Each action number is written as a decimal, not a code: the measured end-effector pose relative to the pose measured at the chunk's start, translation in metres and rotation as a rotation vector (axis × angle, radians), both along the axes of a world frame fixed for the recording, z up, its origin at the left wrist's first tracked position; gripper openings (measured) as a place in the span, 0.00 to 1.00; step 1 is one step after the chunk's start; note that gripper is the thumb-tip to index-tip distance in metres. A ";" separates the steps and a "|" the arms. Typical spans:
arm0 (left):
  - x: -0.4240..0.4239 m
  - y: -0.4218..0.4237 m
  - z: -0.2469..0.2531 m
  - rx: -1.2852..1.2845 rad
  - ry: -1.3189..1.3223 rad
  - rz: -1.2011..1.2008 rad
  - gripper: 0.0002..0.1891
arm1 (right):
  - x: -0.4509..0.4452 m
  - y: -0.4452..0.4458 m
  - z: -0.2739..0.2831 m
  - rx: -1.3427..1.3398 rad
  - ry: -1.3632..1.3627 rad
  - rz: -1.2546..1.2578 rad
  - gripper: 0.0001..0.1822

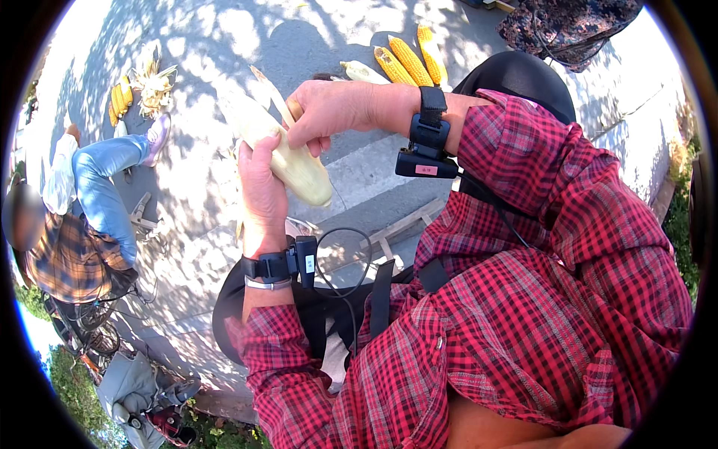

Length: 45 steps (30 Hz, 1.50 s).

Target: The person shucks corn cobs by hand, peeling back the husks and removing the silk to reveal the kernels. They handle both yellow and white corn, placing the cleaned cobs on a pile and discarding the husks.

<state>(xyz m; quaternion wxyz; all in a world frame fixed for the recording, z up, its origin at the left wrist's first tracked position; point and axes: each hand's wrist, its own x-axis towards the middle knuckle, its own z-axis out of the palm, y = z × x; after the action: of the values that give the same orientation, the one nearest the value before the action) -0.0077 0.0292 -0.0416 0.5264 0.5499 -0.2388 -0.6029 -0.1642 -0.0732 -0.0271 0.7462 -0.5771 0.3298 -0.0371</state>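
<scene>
An ear of corn [303, 175] in pale green husk is held up in front of me, tilted, its blunt end toward the lower right. My left hand [261, 182] wraps around its side, with the thumb resting on the husk. Above it, my right hand [331, 115] pinches a narrow strip of husk [271, 92] that stands away from the ear. Beyond my right wrist, three bare yellow corn cobs [410, 60] lie on the concrete. A pale ear in husk [364, 72] lies beside them, partly hidden by my right hand and forearm.
A person [73, 247] in jeans sits at the left. Near their foot are yellow cobs [121, 95] and a heap of loose husks [153, 87]. A wooden frame [401, 224] lies below my arms. Cables [367, 264] hang from my wrist devices. Dark floral fabric [561, 25] is at upper right.
</scene>
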 end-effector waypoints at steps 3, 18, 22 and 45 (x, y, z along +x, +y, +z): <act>-0.005 0.000 0.005 -0.008 -0.111 -0.029 0.23 | 0.001 0.000 0.004 -0.162 0.055 -0.003 0.11; -0.011 0.004 -0.002 -0.058 -0.151 0.003 0.21 | 0.008 0.010 0.001 -0.498 0.241 -0.039 0.13; -0.014 0.001 0.010 -0.049 -0.120 -0.009 0.21 | 0.002 0.005 -0.003 -0.295 0.197 -0.100 0.09; 0.004 0.000 0.001 0.037 0.216 0.167 0.26 | 0.004 -0.006 -0.015 0.054 -0.086 -0.181 0.12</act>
<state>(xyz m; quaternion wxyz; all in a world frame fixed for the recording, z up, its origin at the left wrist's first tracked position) -0.0033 0.0289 -0.0403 0.5872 0.5095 -0.1230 -0.6168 -0.1600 -0.0796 -0.0418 0.7685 -0.5226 0.3490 -0.1200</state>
